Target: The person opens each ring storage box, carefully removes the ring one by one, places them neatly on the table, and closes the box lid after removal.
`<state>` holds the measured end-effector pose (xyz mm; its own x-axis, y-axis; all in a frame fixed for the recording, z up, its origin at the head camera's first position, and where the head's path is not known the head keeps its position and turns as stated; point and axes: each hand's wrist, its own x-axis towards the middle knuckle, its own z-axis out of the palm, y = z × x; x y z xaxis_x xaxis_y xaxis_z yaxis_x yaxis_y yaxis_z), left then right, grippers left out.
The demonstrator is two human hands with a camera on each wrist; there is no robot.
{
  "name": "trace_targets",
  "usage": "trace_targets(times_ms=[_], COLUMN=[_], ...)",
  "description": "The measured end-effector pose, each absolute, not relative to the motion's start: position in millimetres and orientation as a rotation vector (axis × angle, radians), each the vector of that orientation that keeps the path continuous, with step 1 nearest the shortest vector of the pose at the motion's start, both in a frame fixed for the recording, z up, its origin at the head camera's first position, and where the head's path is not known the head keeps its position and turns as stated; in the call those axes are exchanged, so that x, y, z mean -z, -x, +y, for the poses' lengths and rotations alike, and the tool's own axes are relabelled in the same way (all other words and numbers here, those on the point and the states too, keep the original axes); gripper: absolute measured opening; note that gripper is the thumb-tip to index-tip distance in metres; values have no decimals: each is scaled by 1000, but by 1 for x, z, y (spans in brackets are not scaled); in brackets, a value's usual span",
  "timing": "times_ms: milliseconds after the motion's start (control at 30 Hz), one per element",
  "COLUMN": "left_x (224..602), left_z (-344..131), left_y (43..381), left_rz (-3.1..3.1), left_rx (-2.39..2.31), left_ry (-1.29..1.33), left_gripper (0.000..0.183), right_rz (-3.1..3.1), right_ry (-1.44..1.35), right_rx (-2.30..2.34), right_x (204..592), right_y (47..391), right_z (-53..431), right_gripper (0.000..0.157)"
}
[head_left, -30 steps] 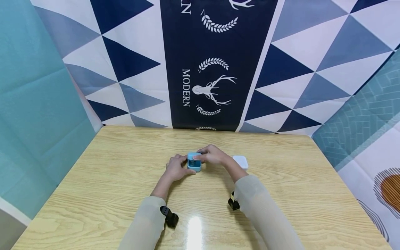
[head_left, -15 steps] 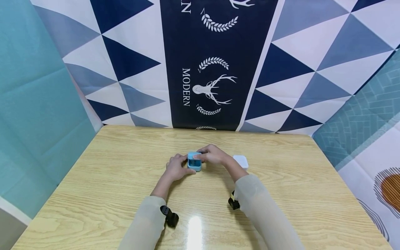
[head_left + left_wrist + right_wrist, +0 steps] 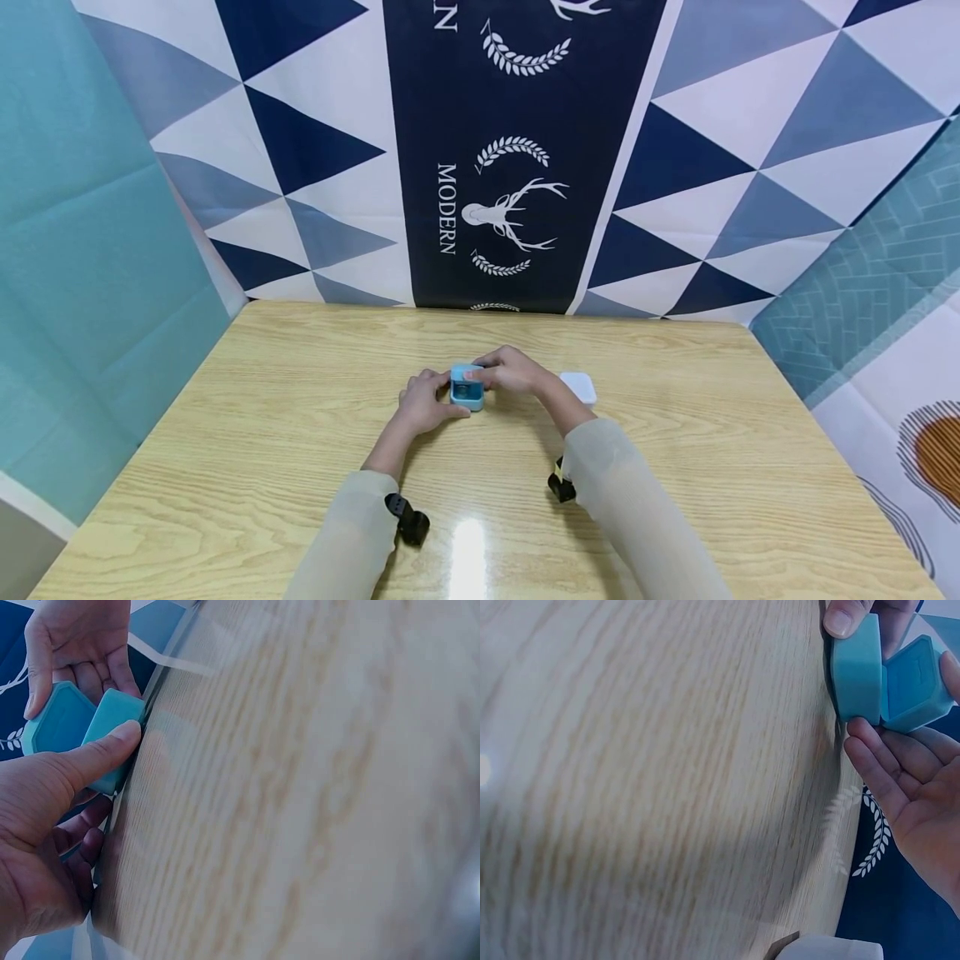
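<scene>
Over near the far edge of the table (image 3: 480,475), a little left of its middle, I see a small light-blue box (image 3: 467,406) sitting between a person's two hands, its hinged lid (image 3: 465,372) raised; the base faces the person, and its hollow looks a darker blue, with some small dark detail inside that I can't make out, be it an insert or something kept there; the inner face of the lid, clearer from the wrist views, is smooth and blue with a faint line across it. The left hand (image 3: 424,404) grips the base from its left side, thumb laid along the front and fingers reaching round behind; the right hand (image 3: 512,372) comes in from the other side and pinches the lid, thumb on its edge, the rest of the fingers stretched behind and against the box's right side. Just beside the right forearm lies a white rounded-square object (image 3: 577,388), apart from the blue box and touched by neither hand; if it is a container, I can't tell what it holds; both wrists carry small black cameras (image 3: 411,525) below pale sleeves (image 3: 341,529).
</scene>
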<state>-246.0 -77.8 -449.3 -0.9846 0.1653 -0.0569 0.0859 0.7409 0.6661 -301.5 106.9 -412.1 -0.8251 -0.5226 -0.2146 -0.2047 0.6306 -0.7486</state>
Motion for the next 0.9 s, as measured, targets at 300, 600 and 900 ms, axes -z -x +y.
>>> trace_targets(times_ms=[300,600,900], left_x=[450,451,453], left_z=[-78,-78,-78], left_y=[248,248,249], left_rz=[2823,2816,2818], left_rx=[-1055,-1066,-1079], left_ry=[-206,-211,-197], left_gripper=[75,75,74], right_rz=[2429,2420,2430], right_ry=[568,584,581], right_rx=[1068,1080,1096], right_x=[412,413,415], right_y=[302,302,303], right_z=[107,108,109], right_gripper=[44,45,46])
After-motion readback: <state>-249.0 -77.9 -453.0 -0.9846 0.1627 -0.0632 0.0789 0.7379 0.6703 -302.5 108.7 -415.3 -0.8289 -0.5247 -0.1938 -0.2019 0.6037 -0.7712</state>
